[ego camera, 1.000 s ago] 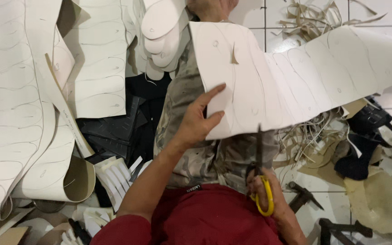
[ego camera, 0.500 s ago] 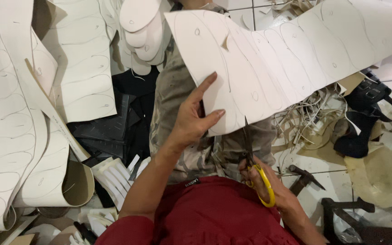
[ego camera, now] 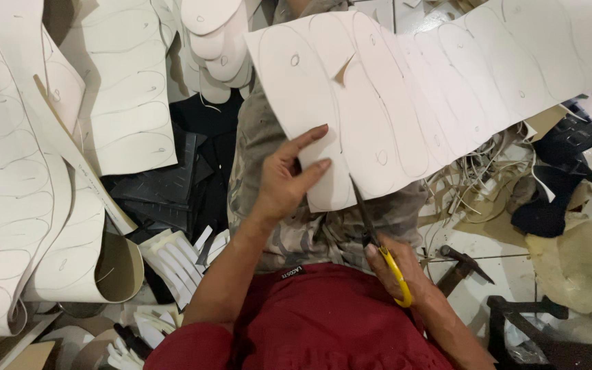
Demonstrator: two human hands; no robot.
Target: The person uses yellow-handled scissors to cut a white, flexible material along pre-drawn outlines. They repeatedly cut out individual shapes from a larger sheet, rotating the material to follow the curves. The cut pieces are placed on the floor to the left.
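Your left hand (ego camera: 289, 179) pinches the near edge of the long white sheet (ego camera: 405, 103), thumb on top and the fingers spread flat against its face, so the hand is closed on the material. The sheet stretches from above your lap up and away to the right, marked all over with pencilled sole outlines. Your right hand (ego camera: 402, 274) is clamped around the yellow-handled scissors (ego camera: 378, 243), fingers through the loops; the dark blades point up and meet the sheet's lower edge just right of your left hand. How far the blades are parted cannot be told.

To your left, more traced sheets (ego camera: 29, 171) curl over the floor, and a stack of cut soles (ego camera: 210, 41) sits beyond your knees. A hammer (ego camera: 464, 264) lies on the tiles near your right wrist, among offcut strips (ego camera: 474, 178).
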